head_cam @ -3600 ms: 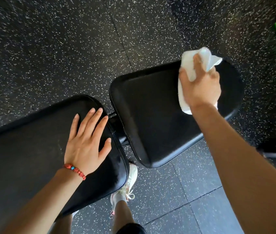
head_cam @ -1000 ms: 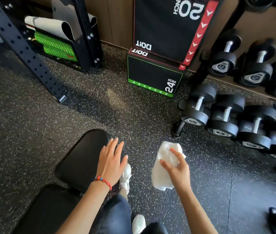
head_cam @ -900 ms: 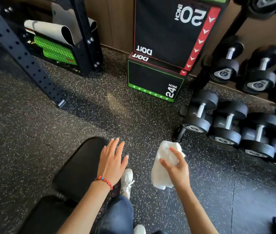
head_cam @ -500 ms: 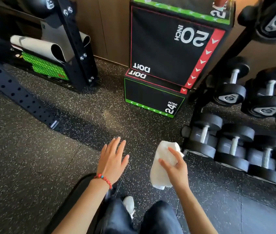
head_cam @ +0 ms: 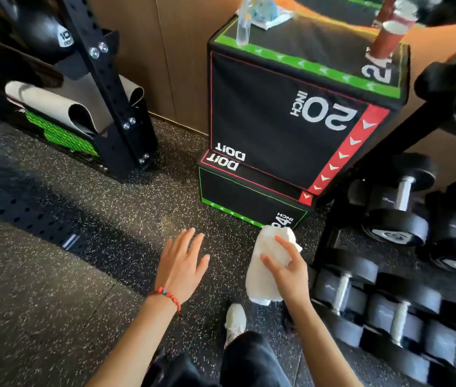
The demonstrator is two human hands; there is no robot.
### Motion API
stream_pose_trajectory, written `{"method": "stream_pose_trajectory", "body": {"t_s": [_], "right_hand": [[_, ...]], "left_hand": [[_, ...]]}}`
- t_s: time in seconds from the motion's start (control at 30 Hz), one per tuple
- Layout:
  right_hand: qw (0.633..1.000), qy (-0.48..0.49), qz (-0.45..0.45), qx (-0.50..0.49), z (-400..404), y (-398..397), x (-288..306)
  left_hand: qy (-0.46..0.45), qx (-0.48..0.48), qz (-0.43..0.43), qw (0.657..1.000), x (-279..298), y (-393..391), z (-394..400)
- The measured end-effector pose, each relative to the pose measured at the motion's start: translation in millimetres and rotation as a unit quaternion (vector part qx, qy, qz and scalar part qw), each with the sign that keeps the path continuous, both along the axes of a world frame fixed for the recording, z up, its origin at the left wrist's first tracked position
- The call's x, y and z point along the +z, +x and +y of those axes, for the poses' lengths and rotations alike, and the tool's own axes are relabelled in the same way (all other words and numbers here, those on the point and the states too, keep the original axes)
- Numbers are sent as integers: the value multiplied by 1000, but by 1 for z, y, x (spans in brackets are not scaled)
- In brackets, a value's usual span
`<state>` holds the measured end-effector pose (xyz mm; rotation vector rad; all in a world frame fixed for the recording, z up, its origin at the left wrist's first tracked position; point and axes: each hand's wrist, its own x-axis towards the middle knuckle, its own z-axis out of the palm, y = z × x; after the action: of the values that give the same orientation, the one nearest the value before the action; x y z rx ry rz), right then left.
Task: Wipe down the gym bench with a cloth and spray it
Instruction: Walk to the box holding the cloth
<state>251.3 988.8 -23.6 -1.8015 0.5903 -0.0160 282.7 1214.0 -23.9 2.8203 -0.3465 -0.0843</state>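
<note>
Bench out of view. Far on the upper plyo box (head_cam: 285, 129), a blurred clear bottle (head_cam: 243, 26), cut off at the top. Two stacked boxes. Right hand (head_cam: 291, 270) grips one white cloth (head_cam: 267, 263); left hand (head_cam: 180, 265) spread flat, holding nothing.

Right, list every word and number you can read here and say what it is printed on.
"20 INCH", upside down: front of the upper plyo box.
"DOiT", upside down: same box, bottom corner.
"DOiT": lower plyo box.
"24 INCH": lower box, partly behind the white cloth.
"24": upper box top.
"10": black ball; smaller text unreadable.
Dumbbell end labels: blurred.
</note>
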Motion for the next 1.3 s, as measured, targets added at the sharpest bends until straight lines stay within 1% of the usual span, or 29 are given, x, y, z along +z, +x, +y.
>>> {"method": "stream_pose_trajectory", "body": {"t_s": [0.2, 0.33, 0.47, 0.63, 0.9, 1.1, 1.3], "right_hand": [[1000, 1, -16, 23, -41, 103, 19], [999, 11, -29, 13, -53, 157, 30], [999, 21, -40, 7, -52, 211, 33], [998, 19, -56, -1, -42, 286, 38], [994, 18, -95, -60, -28, 395, 67], [990, 0, -118, -74, -27, 451, 88], [987, 9, -143, -68, -41, 497, 107]], "left_hand": [[2, 14, -1, 1000, 17, 91, -39], [-5, 13, -13, 1000, 27, 148, -51], [-19, 14, -27, 999, 31, 209, -54], [-30, -10, -52, 998, 37, 295, -49], [-32, -57, -98, 993, 75, 430, -35], [-57, -65, -118, 989, 101, 495, -47], [-97, -60, -146, 983, 118, 545, -68]]}}
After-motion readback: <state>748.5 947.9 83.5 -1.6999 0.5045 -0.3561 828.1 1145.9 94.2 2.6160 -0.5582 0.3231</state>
